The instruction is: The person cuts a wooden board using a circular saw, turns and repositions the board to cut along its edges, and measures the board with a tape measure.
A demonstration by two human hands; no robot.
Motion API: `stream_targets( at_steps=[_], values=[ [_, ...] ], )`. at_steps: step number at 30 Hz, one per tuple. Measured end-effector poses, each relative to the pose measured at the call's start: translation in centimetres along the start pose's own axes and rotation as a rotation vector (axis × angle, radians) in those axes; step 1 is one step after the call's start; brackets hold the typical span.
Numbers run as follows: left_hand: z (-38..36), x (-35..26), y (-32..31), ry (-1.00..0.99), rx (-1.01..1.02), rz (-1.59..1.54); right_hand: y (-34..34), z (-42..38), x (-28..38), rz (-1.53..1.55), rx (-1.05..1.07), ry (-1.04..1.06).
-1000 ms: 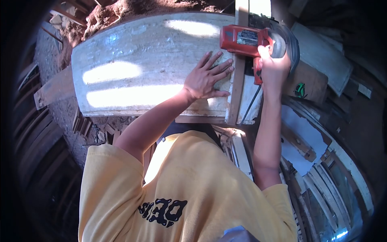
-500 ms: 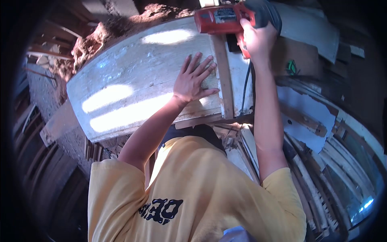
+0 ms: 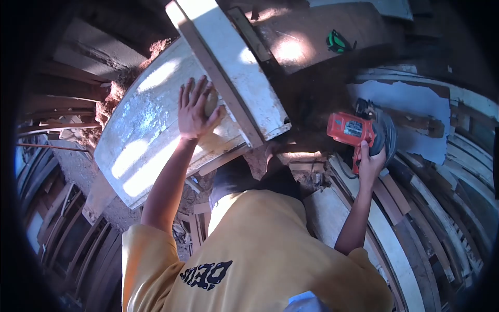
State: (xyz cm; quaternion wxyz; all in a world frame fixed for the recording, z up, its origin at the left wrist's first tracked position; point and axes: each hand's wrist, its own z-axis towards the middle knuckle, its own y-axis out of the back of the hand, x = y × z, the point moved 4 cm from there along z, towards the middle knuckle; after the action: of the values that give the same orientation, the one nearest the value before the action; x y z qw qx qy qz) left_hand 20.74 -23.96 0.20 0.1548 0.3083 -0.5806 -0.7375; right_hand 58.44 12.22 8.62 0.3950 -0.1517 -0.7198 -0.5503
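My left hand (image 3: 197,112) lies flat on a worn, white-painted board (image 3: 132,138), its fingers spread. Just right of its fingertips a narrow brown wooden strip (image 3: 215,73) runs across the board at a slant. In my right hand (image 3: 371,164) is the rear handle of a red circular saw (image 3: 347,128), with my fingers wrapped round it. The saw is held out to the right, apart from the board. Its blade cannot be made out.
A green tape measure (image 3: 337,41) rests on a brown panel (image 3: 358,21) at the top. To the right, a ragged pale sheet (image 3: 410,101) lies by several long stacked planks (image 3: 405,249). More timber (image 3: 78,229) fills the left side.
My right hand has carried the circular saw from above the strip at the top out to the right, off the board. My left hand stays flat on the board; the view has turned.
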Motion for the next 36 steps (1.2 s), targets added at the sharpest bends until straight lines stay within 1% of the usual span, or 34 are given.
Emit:
stream_targets(
  at_steps=[1, 2, 4, 6, 7, 8, 10, 11, 12, 14, 15, 17, 18, 19, 20, 22, 23, 24, 25, 27, 28, 29, 32, 34, 36],
  values=[
    [0.2, -0.1, -0.1, 0.006, 0.006, 0.018, 0.5, 0.1, -2.2, 0.015, 0.0, -0.048],
    [0.3, -0.1, -0.1, -0.022, 0.017, 0.03, 0.7, 0.1, -4.8, 0.016, 0.052, -0.249],
    [0.3, -0.4, -0.6, -0.026, 0.006, 0.006, 1.8, -0.3, -10.3, 0.015, 0.076, -0.483],
    [0.3, -0.2, -1.0, -0.048, -0.006, 0.01, 1.1, 0.6, -14.9, -0.408, 0.0, -0.067],
    [0.2, -0.3, -1.2, -0.051, -0.016, 0.011, 0.6, 1.1, -17.1, -0.307, 0.057, -0.26],
    [0.2, -0.3, -1.2, -0.05, -0.027, 0.016, 0.0, 1.9, -18.9, -0.296, 0.054, -0.273],
    [0.3, -0.5, -1.3, -0.077, -0.036, -0.013, -2.9, 3.3, -23.4, -0.397, 0.074, -0.243],
    [0.3, -0.3, -1.5, -0.087, -0.036, -0.01, -4.6, 4.2, -26.9, -0.401, 0.081, -0.224],
    [0.1, 0.0, -1.7, -0.095, -0.035, -0.009, -6.5, 5.5, -29.4, -0.485, 0.149, -0.245],
    [-0.3, 0.3, -2.0, -0.109, -0.037, 0.006, -10.0, 8.6, -32.9, -0.506, 0.227, -0.275],
    [-0.2, 0.3, -2.0, -0.105, -0.014, 0.018, -11.9, 10.1, -35.1, -0.497, 0.23, -0.283],
    [-0.4, 0.5, -2.1, -0.088, 0.008, 0.028, -15.8, 12.6, -39.7, -0.574, 0.207, -0.034],
    [-0.5, 0.7, -2.2, -0.073, 0.02, 0.03, -17.7, 13.7, -41.9, -0.556, -0.007, 0.246],
    [-0.6, 1.0, -2.2, -0.07, 0.038, 0.018, -20.9, 14.7, -49.6, -0.701, 0.04, 0.372],
    [-1.1, 1.3, -2.4, -0.039, 0.031, -0.01, -22.5, 16.2, -52.6, -0.76, 0.085, 0.369],
    [-4.5, 5.3, -2.7, 0.099, 0.048, -0.037, -24.7, 18.6, -55.1, -0.793, 0.157, 0.324],
    [-4.8, 6.0, -2.6, 0.083, 0.063, 0.041, -26.3, 19.7, -57.4, -0.803, 0.186, 0.31],
    [-4.4, 5.3, -2.5, 0.073, 0.079, 0.127, -28.5, 20.8, -59.9, -0.806, 0.216, 0.307],
    [-3.9, 4.8, -1.6, 0.191, 0.178, -0.321, -29.8, 22.0, -62.5, -0.83, 0.237, 0.294],
    [-3.8, 3.8, -1.9, 0.268, 0.17, -0.47, -32.3, 23.0, -65.5, -0.892, 0.279, 0.272],
    [-4.4, 4.0, -2.1, 0.223, 0.09, -0.158, -33.5, 22.9, -66.5, -0.914, 0.298, 0.25],
    [-4.7, 4.0, -2.0, 0.232, 0.084, -0.122, -34.4, 22.7, -67.6, -0.946, 0.32, 0.232],
    [-3.0, 2.5, -1.8, 0.093, 0.095, -0.091, -36.4, 21.6, -70.5, -1.012, 0.377, 0.184],
    [-2.5, 1.4, -1.6, 0.197, 0.101, -0.022, -37.6, 20.1, -70.8, -1.02, 0.408, 0.166],
    [-2.3, 1.4, -1.6, 0.079, 0.127, 0.079, -38.0, 18.6, -71.0, -1.038, 0.434, 0.15]
  ],
)
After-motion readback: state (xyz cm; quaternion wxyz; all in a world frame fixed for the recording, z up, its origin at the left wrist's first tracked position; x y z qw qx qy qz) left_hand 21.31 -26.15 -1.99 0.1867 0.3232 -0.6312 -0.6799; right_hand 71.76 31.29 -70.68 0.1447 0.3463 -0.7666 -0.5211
